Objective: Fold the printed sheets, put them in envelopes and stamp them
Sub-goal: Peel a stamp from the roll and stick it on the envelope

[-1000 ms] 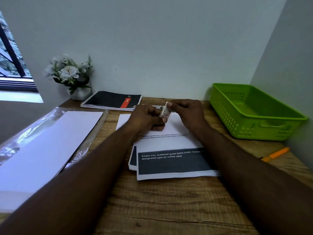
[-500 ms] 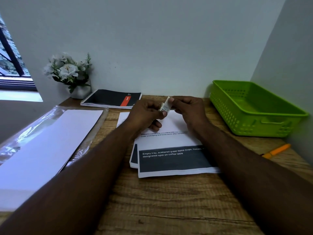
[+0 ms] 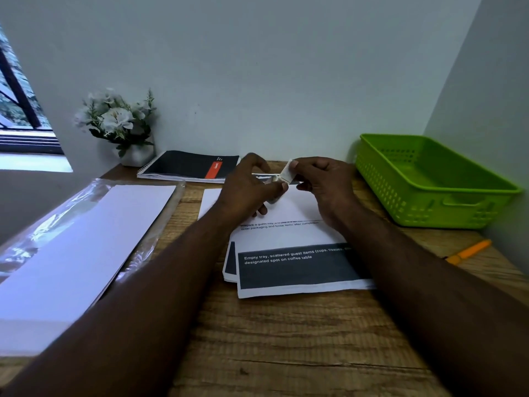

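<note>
A small white stamp [image 3: 286, 173] with a toothed edge is held up above the table's far middle. My right hand [image 3: 323, 184] pinches its upper right side. My left hand [image 3: 247, 190] pinches its lower left end between thumb and finger. Below the hands lies a white envelope [image 3: 297, 206]. Nearer to me sits a stack of printed sheets [image 3: 292, 267] with a dark band and white text. A pack of white envelopes [image 3: 71, 253] in clear plastic lies at the left.
A green plastic basket [image 3: 429, 181] stands at the right by the wall. An orange pen [image 3: 469, 250] lies near the right edge. A black spiral notebook [image 3: 189, 166] and a white flower pot [image 3: 120, 124] sit at the back left.
Both hands have lifted slightly and moved apart, and the stamp between them is drawn out and turned more edge-up than a second ago.
</note>
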A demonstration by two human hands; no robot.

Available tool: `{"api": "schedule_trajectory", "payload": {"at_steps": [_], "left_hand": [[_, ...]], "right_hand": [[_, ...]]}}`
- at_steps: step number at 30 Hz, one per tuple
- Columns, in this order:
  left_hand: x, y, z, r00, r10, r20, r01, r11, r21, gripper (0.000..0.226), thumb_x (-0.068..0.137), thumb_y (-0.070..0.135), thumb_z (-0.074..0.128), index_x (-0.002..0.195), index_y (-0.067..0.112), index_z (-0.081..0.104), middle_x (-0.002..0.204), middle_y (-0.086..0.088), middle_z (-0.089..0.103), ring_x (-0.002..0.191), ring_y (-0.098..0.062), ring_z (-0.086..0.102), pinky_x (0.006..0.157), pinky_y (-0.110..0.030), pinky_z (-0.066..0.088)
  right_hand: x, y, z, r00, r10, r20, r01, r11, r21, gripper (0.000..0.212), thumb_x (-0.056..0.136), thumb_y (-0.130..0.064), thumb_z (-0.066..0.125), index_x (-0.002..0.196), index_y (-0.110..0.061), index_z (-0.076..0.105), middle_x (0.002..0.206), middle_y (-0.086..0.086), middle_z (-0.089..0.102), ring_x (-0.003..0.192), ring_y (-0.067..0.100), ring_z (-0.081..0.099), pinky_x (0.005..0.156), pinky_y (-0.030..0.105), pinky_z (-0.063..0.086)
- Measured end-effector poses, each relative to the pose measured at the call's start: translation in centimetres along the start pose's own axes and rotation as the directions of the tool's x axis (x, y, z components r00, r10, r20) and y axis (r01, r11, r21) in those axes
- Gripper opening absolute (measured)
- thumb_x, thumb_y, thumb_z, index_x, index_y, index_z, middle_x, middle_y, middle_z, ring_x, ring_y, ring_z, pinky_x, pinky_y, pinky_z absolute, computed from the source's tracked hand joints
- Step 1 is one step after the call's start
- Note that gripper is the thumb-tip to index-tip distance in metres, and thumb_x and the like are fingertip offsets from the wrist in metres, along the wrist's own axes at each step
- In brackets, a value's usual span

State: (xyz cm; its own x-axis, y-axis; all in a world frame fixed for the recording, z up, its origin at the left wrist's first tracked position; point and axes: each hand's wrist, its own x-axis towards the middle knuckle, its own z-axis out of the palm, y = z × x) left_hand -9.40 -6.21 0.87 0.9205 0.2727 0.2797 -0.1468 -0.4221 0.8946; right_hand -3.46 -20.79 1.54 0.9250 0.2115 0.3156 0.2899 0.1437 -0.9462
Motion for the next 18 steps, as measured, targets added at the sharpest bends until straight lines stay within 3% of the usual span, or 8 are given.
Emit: {"api": "schedule_trajectory", "payload": {"at_steps": [2, 4, 8, 15, 18], "left_hand": [[-0.1, 0.2, -0.1, 0.998, 0.022, 0.056, -0.022, 1.000, 0.012, 0.043, 0.079, 0.022, 0.076, 0.113, 0.031, 0.052, 0.075, -0.005, 0.073, 0.048, -0.028, 0.063, 0.040, -0.028, 0.045], [-0.2, 0.3, -0.3, 0.993, 0.043, 0.110, -0.046, 0.999, 0.018, 0.044, 0.081, 0.018, 0.074, 0.119, 0.031, 0.057, 0.073, -0.005, 0.073, 0.047, -0.028, 0.063, 0.040, -0.028, 0.047], [-0.5, 0.4, -0.3, 0.981, 0.030, 0.193, -0.033, 0.999, 0.011, 0.026, 0.085, 0.016, 0.071, 0.100, 0.038, 0.066, 0.072, -0.006, 0.073, 0.046, -0.025, 0.062, 0.040, -0.025, 0.044], [-0.5, 0.8, -0.1, 0.963, -0.102, 0.249, 0.109, 0.994, -0.016, 0.035, 0.079, 0.000, 0.069, 0.109, 0.017, 0.063, 0.082, -0.015, 0.072, 0.050, -0.024, 0.065, 0.040, -0.025, 0.043], [-0.9, 1.2, 0.1, 0.966, -0.116, 0.229, 0.136, 0.988, -0.072, 0.015, 0.082, 0.020, 0.074, 0.095, 0.017, 0.069, 0.083, -0.014, 0.072, 0.049, -0.026, 0.065, 0.042, -0.025, 0.043]], "right_hand": [[0.0, -0.1, 0.0, 1.000, 0.004, 0.003, -0.004, 1.000, -0.013, 0.014, 0.081, -0.008, 0.069, 0.070, -0.015, 0.072, 0.075, 0.010, 0.071, 0.071, 0.023, 0.067, 0.065, 0.031, 0.050], [-0.1, -0.2, 0.0, 1.000, 0.007, 0.013, -0.007, 0.999, -0.034, 0.013, 0.080, -0.007, 0.069, 0.069, -0.014, 0.072, 0.074, 0.010, 0.070, 0.069, 0.022, 0.067, 0.065, 0.031, 0.050], [0.0, -0.6, -0.2, 1.000, 0.011, -0.020, -0.012, 0.999, -0.047, 0.010, 0.079, -0.006, 0.070, 0.070, -0.011, 0.071, 0.069, 0.008, 0.069, 0.064, 0.018, 0.065, 0.061, 0.028, 0.050], [0.0, -0.9, -0.4, 1.000, 0.000, -0.031, -0.001, 1.000, -0.008, 0.010, 0.080, -0.004, 0.068, 0.072, -0.009, 0.070, 0.071, 0.010, 0.068, 0.063, 0.018, 0.064, 0.057, 0.023, 0.050], [0.0, -1.0, -0.2, 1.000, -0.016, -0.026, 0.017, 0.999, 0.033, 0.011, 0.080, -0.002, 0.068, 0.071, -0.007, 0.069, 0.069, 0.011, 0.066, 0.061, 0.019, 0.062, 0.054, 0.023, 0.050]]}}
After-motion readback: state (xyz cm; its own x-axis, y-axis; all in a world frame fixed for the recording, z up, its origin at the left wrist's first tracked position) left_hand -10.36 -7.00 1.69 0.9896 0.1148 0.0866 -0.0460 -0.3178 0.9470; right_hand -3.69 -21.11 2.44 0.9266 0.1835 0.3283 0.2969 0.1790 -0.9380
